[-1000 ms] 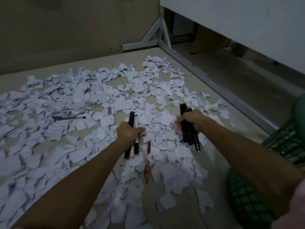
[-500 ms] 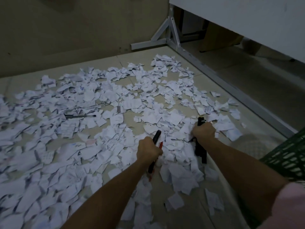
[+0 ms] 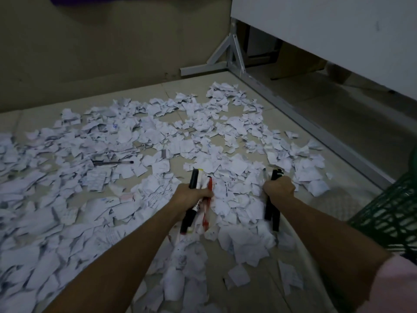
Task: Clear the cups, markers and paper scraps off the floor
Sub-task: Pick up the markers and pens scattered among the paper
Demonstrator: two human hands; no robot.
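White paper scraps (image 3: 126, 141) cover most of the tiled floor. My left hand (image 3: 191, 196) is shut on a bundle of markers (image 3: 195, 201): black and white ones plus a red one, held just above the scraps. My right hand (image 3: 279, 189) is shut on a bundle of black markers (image 3: 272, 212) that hang below the fist. A dark pen (image 3: 112, 163) lies alone on the scraps to the left. No cups are in view.
A green plastic basket (image 3: 392, 213) stands at the right edge, close to my right forearm. A white table's metal frame (image 3: 293, 109) runs along the floor at the right, with the tabletop (image 3: 338, 26) above. A beige wall (image 3: 90, 53) closes the far side.
One second ago a red marker lay on the scraps in front of me; my left hand dropped onto it and now holds it with the others. My right hand stayed about where it was.
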